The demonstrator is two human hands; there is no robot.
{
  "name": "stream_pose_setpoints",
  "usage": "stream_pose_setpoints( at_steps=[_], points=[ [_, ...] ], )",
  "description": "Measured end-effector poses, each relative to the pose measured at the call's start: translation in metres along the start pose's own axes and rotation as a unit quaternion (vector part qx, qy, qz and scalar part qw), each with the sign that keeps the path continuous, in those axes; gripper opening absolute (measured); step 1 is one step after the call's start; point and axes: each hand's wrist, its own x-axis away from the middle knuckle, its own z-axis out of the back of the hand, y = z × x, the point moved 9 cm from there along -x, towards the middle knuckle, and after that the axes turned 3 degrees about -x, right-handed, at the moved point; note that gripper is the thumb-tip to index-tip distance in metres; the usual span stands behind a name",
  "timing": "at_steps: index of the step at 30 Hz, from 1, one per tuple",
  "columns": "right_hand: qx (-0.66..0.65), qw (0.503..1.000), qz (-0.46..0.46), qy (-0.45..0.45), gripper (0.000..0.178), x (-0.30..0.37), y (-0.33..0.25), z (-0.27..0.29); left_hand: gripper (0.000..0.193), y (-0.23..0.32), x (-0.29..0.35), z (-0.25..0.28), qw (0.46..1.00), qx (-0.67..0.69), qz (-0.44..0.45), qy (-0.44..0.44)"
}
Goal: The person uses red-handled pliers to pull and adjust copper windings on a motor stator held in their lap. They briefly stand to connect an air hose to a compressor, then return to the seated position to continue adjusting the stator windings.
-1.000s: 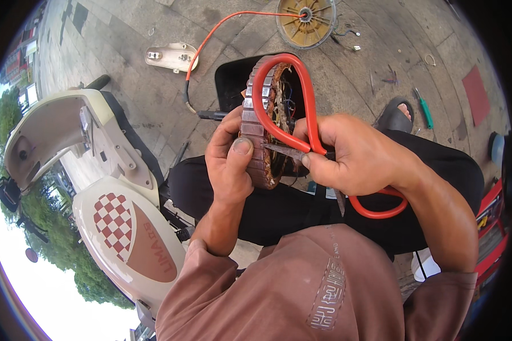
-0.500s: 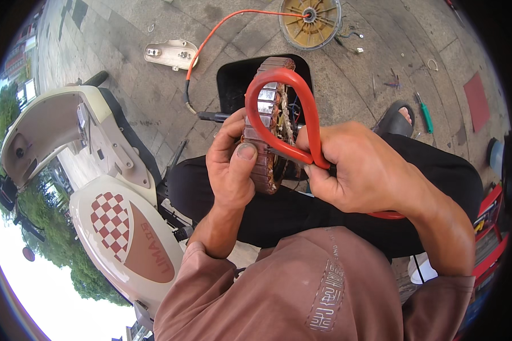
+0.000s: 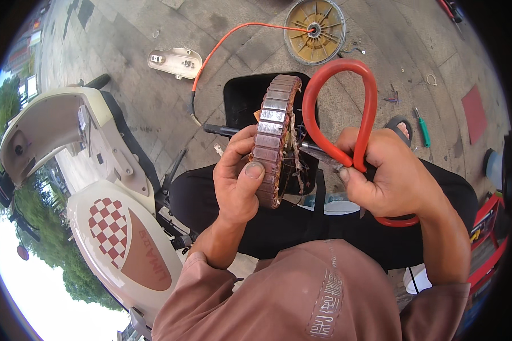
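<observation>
My left hand [image 3: 237, 184] is closed around the rim of a ring-shaped motor stator [image 3: 272, 139], thumb on its metal segments. The stator stands on edge, with copper windings and loose wires on its right side. My right hand [image 3: 395, 170] grips a pair of scissors [image 3: 370, 94] with large red loop handles. One loop rises above the fist; part of the other shows beneath it. The blades point left toward the stator's wired side, partly hidden by my fingers. Whether they touch a wire I cannot tell.
Behind the stator is a black bin [image 3: 239, 94]. An orange cable [image 3: 222, 38] runs to a round motor cover [image 3: 324, 48] on the paving. A cream cover [image 3: 176, 61], a green-handled screwdriver [image 3: 423, 128] and a red sheet [image 3: 474, 113] lie around. A cream scooter [image 3: 91, 187] is at left.
The scissors and my right hand have moved right, away from the stator, so the red loop no longer overlaps it. The stator has shifted slightly toward me in view.
</observation>
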Motion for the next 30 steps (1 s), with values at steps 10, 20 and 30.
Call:
stream_pose_setpoints(
  at_steps=[10,20,30],
  points=[
    [-0.008,0.998,-0.04,0.056,0.01,0.002,0.005,0.015,0.051,0.004,0.0,-0.004,1.0,-0.019,0.022,0.008],
    [0.018,1.0,-0.001,0.016,0.013,0.001,0.001,-0.005,0.046,0.011,-0.001,-0.009,0.999,-0.035,-0.003,-0.003],
    [0.019,1.0,0.017,-0.01,0.013,0.007,0.0,-0.027,0.051,0.014,-0.008,-0.01,0.999,0.022,0.024,0.016]
  ],
)
